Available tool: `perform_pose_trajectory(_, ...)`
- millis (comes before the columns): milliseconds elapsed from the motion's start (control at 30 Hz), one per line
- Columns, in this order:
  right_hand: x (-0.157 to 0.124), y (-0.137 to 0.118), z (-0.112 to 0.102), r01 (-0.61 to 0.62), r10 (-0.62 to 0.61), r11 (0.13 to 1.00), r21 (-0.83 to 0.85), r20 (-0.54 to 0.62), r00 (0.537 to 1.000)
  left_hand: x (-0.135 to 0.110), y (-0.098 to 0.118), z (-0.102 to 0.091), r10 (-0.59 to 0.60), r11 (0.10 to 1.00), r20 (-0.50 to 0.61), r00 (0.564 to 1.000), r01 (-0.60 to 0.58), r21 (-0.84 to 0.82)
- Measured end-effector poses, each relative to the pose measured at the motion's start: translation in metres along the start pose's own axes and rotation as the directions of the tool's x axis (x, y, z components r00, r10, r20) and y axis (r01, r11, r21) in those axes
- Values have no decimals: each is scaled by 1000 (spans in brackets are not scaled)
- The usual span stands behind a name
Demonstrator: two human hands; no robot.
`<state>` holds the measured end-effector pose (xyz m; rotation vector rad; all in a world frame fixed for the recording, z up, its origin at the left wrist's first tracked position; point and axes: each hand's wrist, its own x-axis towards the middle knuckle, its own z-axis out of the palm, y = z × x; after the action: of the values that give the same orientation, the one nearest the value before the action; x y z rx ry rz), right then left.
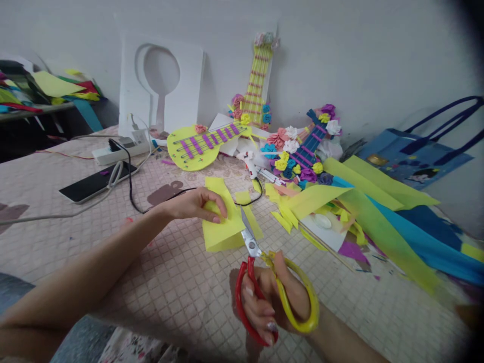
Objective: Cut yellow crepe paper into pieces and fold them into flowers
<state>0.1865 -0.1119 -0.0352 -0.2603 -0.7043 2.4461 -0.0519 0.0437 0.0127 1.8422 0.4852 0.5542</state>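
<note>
My left hand [196, 203] pinches a folded yellow foam sheet [221, 227] at its upper edge, holding it just above the patterned tablecloth. My right hand [270, 297] is closed round the red and yellow handles of a pair of scissors [260, 272]. The scissor blades [247, 232] point away from me and sit in the right edge of the yellow sheet, with a narrow yellow strip lying to their right.
Paper guitars with flowers [206, 143] lean and lie near the wall. A glue gun [251, 164], a phone [96, 182], a power strip [117, 150] with cables, and a blue bag [412, 156] stand around. Yellow, green and blue sheets [378, 212] cover the right side.
</note>
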Motion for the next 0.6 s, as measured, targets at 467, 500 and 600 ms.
perform_pose_trajectory(467,2,1,3,-9,8,1000,19,32,999,1,0,2,32,999,1,999,-32,-31)
perform_pose_trajectory(500,3,1,3,-13,12,1000,24,31,999,1,0,2,37,999,1,999,-37,-25)
perform_pose_trajectory(600,4,2,4,-19,18,999,33,29,999,0,-1,2,43,999,0,999,-43,-8)
